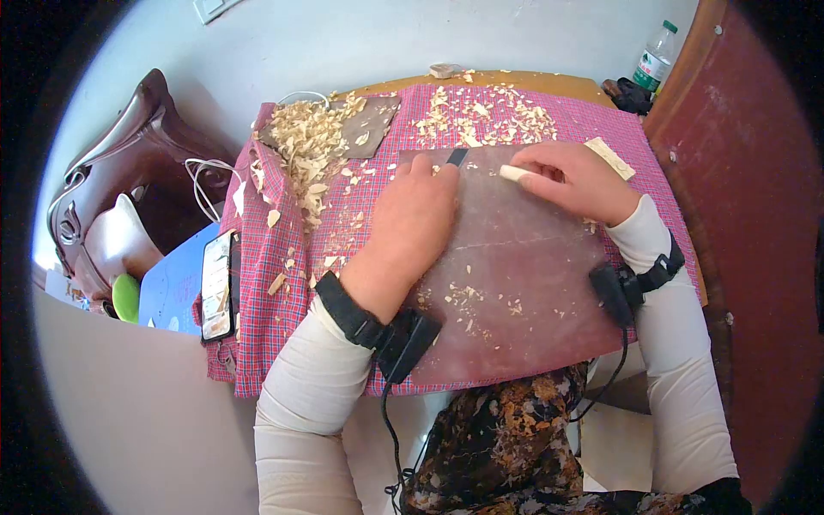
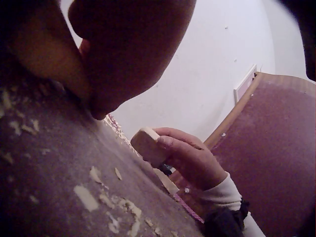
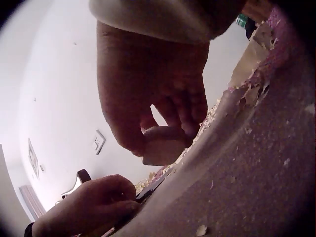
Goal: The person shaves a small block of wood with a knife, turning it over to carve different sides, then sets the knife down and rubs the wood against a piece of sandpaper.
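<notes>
With the right grip (image 1: 588, 180), clamps a pale block (image 1: 515, 172) between thumb and fingers, just above the brown board (image 1: 524, 275), probably to leave one end exposed. Points that end left, toward the left grip (image 1: 408, 219); seems to run the long axis crosswise, hiding the rest behind fingers. Over there, pinches a dark strip (image 1: 457, 157) by one end, likely for control.

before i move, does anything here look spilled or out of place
Pale shavings are heaped at the left of the checked cloth and strewn across the reddish mat, looking like loose litter. The phone sits at the cloth's rumpled left edge, so it might slip.
</notes>
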{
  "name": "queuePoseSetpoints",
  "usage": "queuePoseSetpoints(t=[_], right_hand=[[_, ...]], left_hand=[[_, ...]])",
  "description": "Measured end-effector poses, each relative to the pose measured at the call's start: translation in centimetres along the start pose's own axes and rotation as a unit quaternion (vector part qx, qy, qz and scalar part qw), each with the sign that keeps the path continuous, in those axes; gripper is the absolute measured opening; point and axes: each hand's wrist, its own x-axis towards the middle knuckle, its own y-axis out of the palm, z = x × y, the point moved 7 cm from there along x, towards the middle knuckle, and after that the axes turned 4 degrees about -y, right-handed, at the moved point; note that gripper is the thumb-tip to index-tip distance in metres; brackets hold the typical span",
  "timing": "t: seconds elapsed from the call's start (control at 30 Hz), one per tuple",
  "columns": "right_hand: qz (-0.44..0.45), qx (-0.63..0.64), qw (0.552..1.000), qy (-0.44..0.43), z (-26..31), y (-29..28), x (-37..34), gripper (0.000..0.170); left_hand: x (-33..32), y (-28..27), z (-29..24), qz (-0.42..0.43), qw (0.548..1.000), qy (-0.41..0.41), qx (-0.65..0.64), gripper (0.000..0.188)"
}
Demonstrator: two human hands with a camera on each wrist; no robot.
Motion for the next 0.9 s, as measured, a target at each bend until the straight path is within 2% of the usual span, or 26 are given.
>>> queuePoseSetpoints(t=[0.07,0.13,0.27,0.37,0.47,0.53,0.63,0.9], right_hand=[[-0.003,0.013,1.000,0.013,-0.7,-0.1,0.3,0.027],[-0.073,-0.033,0.996,-0.029,-1.1,-0.6,0.2,0.026],[-0.070,-0.045,0.996,-0.030,-2.0,-0.4,0.3,0.026],[-0.024,-0.033,0.999,0.012,-2.0,0.1,0.3,0.025],[-0.040,-0.047,0.998,-0.030,-1.5,0.4,0.4,0.025],[-0.057,-0.067,0.992,-0.088,-0.7,0.5,0.4,0.027],[-0.018,-0.047,0.998,-0.039,-0.7,0.7,0.5,0.028],[-0.012,-0.037,0.998,-0.043,0.0,0.6,0.4,0.030]], left_hand=[[0.4,-0.1,0.1,-0.008,1.000,0.005,0.003,0.021],[0.4,-0.2,0.0,-0.011,1.000,0.011,0.003,0.020],[0.4,-0.2,-0.1,-0.001,1.000,0.005,0.005,0.021],[0.4,-0.1,0.1,-0.004,1.000,0.003,0.011,0.021],[0.4,0.0,0.1,-0.007,1.000,0.007,0.010,0.022],[0.4,0.0,0.0,-0.007,1.000,0.012,0.013,0.022],[0.4,-0.2,-0.1,-0.004,1.000,0.009,0.008,0.022],[0.3,-0.2,-0.1,-0.012,1.000,0.018,0.002,0.021]])
